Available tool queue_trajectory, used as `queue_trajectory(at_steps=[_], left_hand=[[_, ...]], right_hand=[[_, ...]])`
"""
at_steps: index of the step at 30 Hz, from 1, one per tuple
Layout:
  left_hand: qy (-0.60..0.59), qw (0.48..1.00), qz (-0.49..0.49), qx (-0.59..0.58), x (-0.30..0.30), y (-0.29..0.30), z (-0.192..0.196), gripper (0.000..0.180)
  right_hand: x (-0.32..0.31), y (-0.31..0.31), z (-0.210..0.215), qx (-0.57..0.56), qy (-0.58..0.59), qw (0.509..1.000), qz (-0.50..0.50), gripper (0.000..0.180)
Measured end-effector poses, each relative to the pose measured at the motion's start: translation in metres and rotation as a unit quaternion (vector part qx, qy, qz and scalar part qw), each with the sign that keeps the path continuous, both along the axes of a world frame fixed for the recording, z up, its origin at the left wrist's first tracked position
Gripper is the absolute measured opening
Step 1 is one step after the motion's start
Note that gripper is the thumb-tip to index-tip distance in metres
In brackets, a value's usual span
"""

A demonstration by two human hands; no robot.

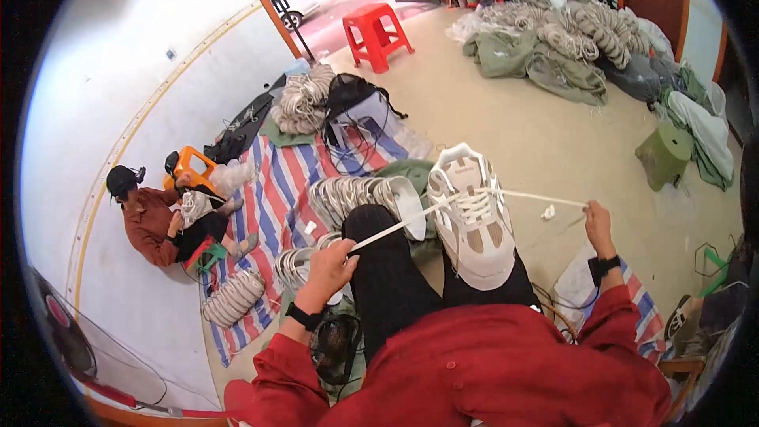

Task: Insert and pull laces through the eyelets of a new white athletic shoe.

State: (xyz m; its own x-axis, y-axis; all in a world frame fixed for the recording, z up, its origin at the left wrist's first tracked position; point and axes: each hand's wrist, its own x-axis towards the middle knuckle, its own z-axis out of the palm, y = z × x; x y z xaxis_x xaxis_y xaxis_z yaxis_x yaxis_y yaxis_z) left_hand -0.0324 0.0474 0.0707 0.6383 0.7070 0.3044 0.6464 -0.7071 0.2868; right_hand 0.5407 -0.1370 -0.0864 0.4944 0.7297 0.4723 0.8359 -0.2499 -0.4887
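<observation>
hands [332, 262] pulling laces [474, 204], sneaker [472, 217] on lap

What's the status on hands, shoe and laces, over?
Left hand and right hand each pinch one end of the flat white lace, pulled taut. Beige-and-white chunky sneaker rests on the lap. Nothing in the way.

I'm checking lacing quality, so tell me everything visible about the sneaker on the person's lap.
The sneaker is chunky, white with beige and grey panels that look like mesh and synthetic leather. It rests on the person's black-trousered thighs, toe toward the body, opening facing away. A white lace threads its eyelets; the left hand and right hand pull the two ends taut sideways.
</observation>
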Motion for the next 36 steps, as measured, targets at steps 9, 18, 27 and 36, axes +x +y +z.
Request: queue_trajectory(at_steps=[9,18,27,36], left_hand=[[0.053,0.992,0.076,0.089,-0.089,0.015,-0.021,0.022],[0.247,0.945,0.206,0.058,-0.154,0.002,-0.046,0.021],[0.317,0.926,0.204,0.014,-0.171,0.001,-0.083,0.02],[0.33,0.917,0.216,-0.066,-0.181,-0.004,-0.095,0.02]], right_hand=[[0.025,-0.075,-0.054,-0.019,0.026,0.996,-0.088,0.013],[0.043,-0.123,-0.077,-0.063,0.023,0.985,-0.157,0.008],[0.053,-0.156,-0.103,-0.079,0.017,0.98,-0.184,0.008],[0.052,-0.173,-0.11,-0.057,-0.007,0.976,-0.209,0.007]])
